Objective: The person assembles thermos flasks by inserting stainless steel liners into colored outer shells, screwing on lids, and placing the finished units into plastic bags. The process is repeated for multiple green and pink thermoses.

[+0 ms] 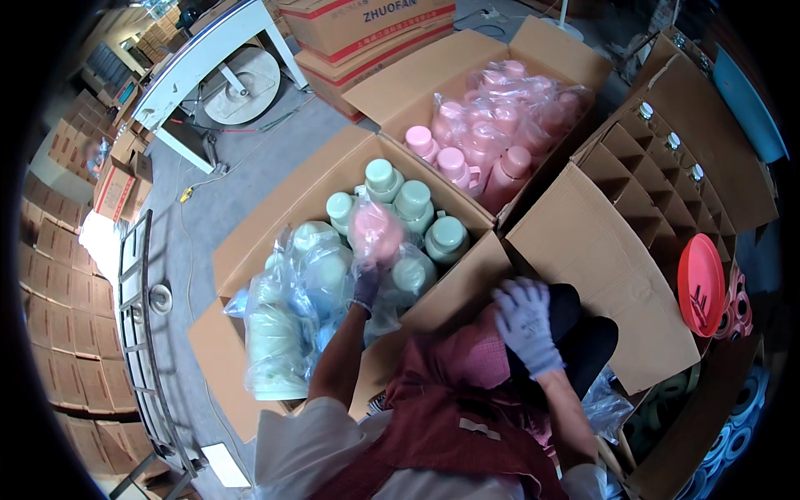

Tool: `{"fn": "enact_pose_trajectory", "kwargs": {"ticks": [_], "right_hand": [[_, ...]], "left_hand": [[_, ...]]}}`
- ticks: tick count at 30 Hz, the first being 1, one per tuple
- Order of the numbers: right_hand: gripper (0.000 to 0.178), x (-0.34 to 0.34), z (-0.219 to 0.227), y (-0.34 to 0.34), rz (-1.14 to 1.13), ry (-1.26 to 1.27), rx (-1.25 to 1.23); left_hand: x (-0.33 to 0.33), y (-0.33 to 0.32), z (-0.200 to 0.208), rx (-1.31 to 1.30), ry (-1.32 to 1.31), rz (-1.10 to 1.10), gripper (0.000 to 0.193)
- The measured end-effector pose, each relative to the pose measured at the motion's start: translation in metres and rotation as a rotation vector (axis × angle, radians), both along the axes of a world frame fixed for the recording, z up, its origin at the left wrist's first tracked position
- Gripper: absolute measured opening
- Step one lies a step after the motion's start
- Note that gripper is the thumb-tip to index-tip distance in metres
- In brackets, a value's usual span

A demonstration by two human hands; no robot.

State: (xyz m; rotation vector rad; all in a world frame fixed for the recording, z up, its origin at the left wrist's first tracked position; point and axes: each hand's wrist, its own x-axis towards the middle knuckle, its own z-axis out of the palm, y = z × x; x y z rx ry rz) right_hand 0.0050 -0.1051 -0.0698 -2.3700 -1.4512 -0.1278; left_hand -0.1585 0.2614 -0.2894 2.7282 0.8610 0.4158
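Left hand: It wore a gray glove and held the near end of the pink bottle. The fingers were bent around it, but their tips were hidden.
Right hand: It wore the same kind of glove and was over a dark leg. Its fingers were a little spread. I could not tell if they touched the leg.
Pink bottle: It was in a thin clear bag, just above the green bottles.
Near brown box: It was open and had the green bottles in it. Some stood bare, and some were in crinkly bags.
Far brown box: It was open, with many pink bottles inside, most under clear bags.
Box with little rooms: It was on the right. A few see-through bottles stood in it.
Red dish: It sat on that box, with thin dark bits in it.
Writing: Closed boxes at the top had big blue letters and red stripes with smaller marks.
White patch: It was on the dark red apron, too small to read.
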Motion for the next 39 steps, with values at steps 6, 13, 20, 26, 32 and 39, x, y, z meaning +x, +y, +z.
{"fn": "enact_pose_trajectory", "kwargs": {"ticks": [6, 13, 20, 26, 32, 39], "right_hand": [[0.032, 0.022, 0.002, -0.056, -0.19, -0.099, -0.021], [0.026, 0.019, -0.005, -0.043, -0.259, -0.125, 0.177], [0.024, 0.027, -0.01, -0.036, -0.222, -0.108, 0.212], [0.023, 0.022, -0.01, -0.052, -0.289, -0.108, 0.204], [0.022, 0.021, -0.008, -0.03, -0.218, -0.082, 0.25], [0.065, -0.041, 0.025, -0.004, -0.231, 0.967, 0.987]], "left_hand": [[0.035, 0.052, 0.035, -0.149, 0.528, -0.551, 0.035], [0.154, 0.129, 0.147, 0.109, 0.202, -0.039, 0.027], [0.165, 0.14, -0.012, -0.199, 0.854, -0.136, 0.051], [0.189, 0.086, 0.066, 0.202, 0.81, -0.258, 0.037], [0.182, 0.069, 0.25, 0.55, 0.809, -0.658, 0.029], [0.2, -0.07, 0.39, -0.393, -0.021, -0.596, 0.038]]}}
